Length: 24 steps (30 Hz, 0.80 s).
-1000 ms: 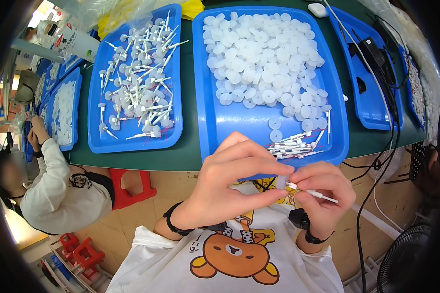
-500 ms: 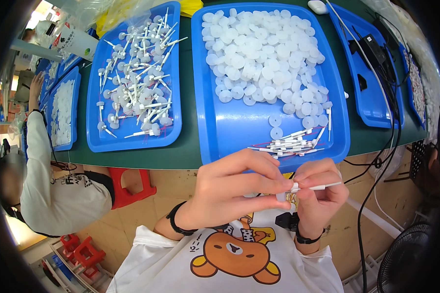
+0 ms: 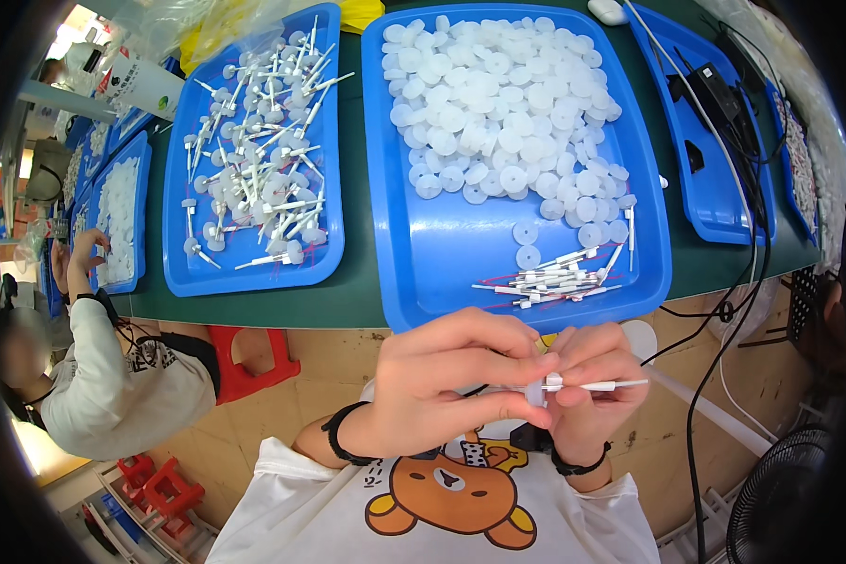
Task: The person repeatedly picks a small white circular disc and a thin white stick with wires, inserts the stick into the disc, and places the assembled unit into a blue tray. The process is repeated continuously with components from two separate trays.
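Just in front of my chest, my left hand (image 3: 461,365) pinches a translucent white disc (image 3: 535,393) between thumb and fingers. My right hand (image 3: 592,381) grips a thin white rod (image 3: 616,384) with a small white collar, its tip pointing right. Disc and collar meet between the two hands; fingers hide how far the rod passes through the disc. Beyond my hands lies a blue tray (image 3: 442,254) with a heap of similar discs (image 3: 503,103) and a small bundle of white rods with reddish wires (image 3: 555,279) at its near edge.
To the left, another blue tray (image 3: 240,280) carries many rods fitted with discs (image 3: 273,179). A third tray (image 3: 724,221) at right contains a black power adapter (image 3: 719,94) and cables. Black cords hang beside my right side above a fan (image 3: 785,493). A co-worker (image 3: 113,376) sits at left.
Both my hands have shifted slightly down and left, still holding the disc and rod. The co-worker's outstretched arm has drawn back, and both their hands now show raised near their tray.
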Motion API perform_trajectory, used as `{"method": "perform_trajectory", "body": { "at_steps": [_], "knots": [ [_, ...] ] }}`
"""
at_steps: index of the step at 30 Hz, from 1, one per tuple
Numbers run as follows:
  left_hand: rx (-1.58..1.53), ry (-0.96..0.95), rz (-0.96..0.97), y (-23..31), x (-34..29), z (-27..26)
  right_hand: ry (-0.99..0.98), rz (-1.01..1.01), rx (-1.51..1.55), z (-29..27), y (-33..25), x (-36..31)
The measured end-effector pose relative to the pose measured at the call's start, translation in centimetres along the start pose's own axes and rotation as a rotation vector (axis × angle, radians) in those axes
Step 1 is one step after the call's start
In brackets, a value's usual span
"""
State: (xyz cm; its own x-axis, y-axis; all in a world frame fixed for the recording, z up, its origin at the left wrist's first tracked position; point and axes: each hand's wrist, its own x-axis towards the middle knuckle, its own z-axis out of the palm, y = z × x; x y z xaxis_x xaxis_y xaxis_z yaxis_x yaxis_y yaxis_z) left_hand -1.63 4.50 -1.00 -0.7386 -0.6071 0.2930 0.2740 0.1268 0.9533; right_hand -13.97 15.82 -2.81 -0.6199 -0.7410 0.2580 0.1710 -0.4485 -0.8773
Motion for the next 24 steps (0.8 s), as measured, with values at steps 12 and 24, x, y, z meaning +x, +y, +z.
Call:
{"method": "perform_trajectory", "body": {
  "at_steps": [12, 24],
  "knots": [
    [1.095, 0.508, 0.170, 1.7, -1.5, -6.7, -0.221, -0.178, -1.069, -1.7, -1.2, 5.8],
    [1.266, 0.408, -0.016, 1.3, 1.1, -6.5, -0.573, -0.075, -1.356, -2.2, -1.0, 7.9]
  ]
}}
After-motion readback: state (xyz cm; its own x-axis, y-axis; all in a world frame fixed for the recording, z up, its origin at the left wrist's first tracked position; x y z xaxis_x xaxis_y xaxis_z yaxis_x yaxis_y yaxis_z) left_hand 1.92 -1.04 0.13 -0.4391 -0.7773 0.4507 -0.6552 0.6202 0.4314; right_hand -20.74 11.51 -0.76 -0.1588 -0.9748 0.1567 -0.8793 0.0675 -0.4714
